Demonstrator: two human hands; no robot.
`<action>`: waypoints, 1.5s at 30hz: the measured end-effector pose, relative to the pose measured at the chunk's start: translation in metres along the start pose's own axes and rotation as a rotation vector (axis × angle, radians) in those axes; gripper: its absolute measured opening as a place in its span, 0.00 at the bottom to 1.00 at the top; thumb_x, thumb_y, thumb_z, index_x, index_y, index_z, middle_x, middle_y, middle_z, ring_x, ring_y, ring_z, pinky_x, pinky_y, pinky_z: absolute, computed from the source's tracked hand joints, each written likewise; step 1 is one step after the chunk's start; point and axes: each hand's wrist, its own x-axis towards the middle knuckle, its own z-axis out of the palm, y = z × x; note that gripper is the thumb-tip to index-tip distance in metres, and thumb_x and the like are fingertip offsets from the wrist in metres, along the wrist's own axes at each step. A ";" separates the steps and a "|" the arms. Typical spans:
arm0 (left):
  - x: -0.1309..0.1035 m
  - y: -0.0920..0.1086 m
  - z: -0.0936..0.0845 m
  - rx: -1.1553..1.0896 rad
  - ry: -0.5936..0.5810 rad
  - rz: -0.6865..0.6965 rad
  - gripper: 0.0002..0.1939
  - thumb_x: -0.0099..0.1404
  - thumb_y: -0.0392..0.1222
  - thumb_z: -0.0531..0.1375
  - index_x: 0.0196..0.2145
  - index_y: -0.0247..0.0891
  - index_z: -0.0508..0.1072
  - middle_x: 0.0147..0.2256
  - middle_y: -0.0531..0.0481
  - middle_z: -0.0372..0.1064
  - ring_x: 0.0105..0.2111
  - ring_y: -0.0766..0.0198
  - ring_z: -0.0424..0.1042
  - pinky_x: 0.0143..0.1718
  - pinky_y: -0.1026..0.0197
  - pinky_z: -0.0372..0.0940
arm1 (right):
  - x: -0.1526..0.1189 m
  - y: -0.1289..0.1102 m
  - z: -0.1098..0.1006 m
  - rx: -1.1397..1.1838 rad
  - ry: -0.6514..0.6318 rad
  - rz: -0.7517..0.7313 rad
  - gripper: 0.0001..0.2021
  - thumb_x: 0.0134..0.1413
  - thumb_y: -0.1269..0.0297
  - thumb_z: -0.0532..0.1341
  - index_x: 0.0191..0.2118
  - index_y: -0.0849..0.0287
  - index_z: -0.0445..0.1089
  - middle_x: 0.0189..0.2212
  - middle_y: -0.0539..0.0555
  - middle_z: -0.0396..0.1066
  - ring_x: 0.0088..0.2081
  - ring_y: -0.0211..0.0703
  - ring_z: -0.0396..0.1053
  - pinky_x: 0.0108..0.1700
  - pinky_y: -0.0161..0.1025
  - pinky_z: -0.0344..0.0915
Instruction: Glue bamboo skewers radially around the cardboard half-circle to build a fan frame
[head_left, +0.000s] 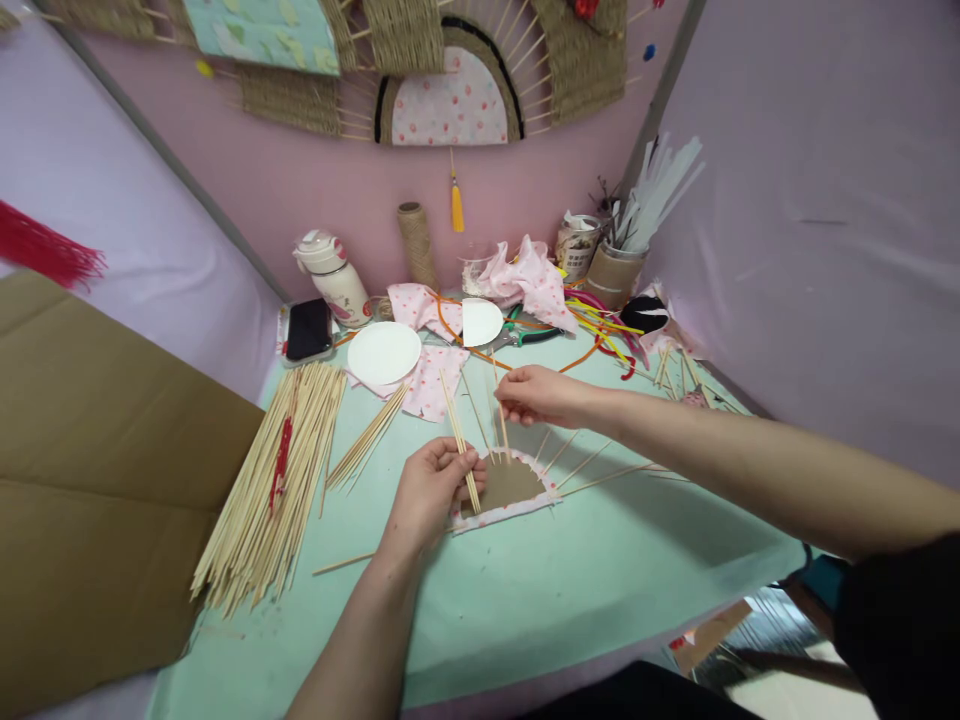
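Note:
A half-round piece of brown cardboard (517, 488) edged with pink dotted cloth lies on the table, with several thin sticks fanning out from its curved edge. My left hand (439, 480) is closed around a few bamboo sticks (452, 405) held upright at the cardboard's left side. Above the curved edge, my right hand (532, 393) pinches a single bamboo stick (504, 440), its lower end over the cardboard. Whether that end touches the cardboard, I cannot tell. One more stick (343, 563) pokes out to the left from behind my left wrist.
On the left lie a big pile of bamboo sticks (262, 500) and a smaller bunch (369, 432), beside a large cardboard sheet (97, 480). Behind are a white paper disc (384, 352), pliers (536, 337), a phone (308, 331), a bottle (337, 280) and a twine spool (417, 245).

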 end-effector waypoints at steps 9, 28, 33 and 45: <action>0.001 0.000 -0.001 0.015 0.016 0.027 0.19 0.46 0.47 0.73 0.29 0.34 0.71 0.26 0.48 0.75 0.23 0.66 0.73 0.25 0.64 0.69 | 0.028 0.011 -0.022 -0.135 0.067 0.150 0.14 0.49 0.76 0.64 0.16 0.61 0.67 0.16 0.51 0.71 0.20 0.34 0.69 0.25 0.27 0.67; -0.002 0.004 -0.001 0.022 0.018 0.021 0.19 0.46 0.47 0.73 0.29 0.34 0.72 0.26 0.47 0.75 0.24 0.65 0.74 0.24 0.66 0.68 | 0.047 0.015 -0.015 -0.205 0.137 0.182 0.13 0.49 0.78 0.60 0.17 0.63 0.69 0.16 0.56 0.73 0.23 0.40 0.74 0.28 0.31 0.74; -0.001 0.004 -0.001 0.011 0.021 0.012 0.18 0.47 0.45 0.73 0.29 0.34 0.72 0.25 0.48 0.75 0.24 0.66 0.74 0.26 0.65 0.69 | 0.045 0.016 -0.015 -0.229 0.132 0.183 0.11 0.49 0.77 0.61 0.18 0.64 0.69 0.17 0.57 0.74 0.23 0.41 0.74 0.28 0.31 0.73; -0.002 0.007 0.000 0.025 0.032 0.018 0.17 0.48 0.45 0.73 0.29 0.34 0.72 0.25 0.47 0.75 0.24 0.65 0.73 0.24 0.66 0.67 | 0.046 0.015 -0.011 -0.259 0.133 0.191 0.06 0.45 0.78 0.64 0.22 0.63 0.70 0.16 0.56 0.73 0.25 0.44 0.76 0.28 0.33 0.74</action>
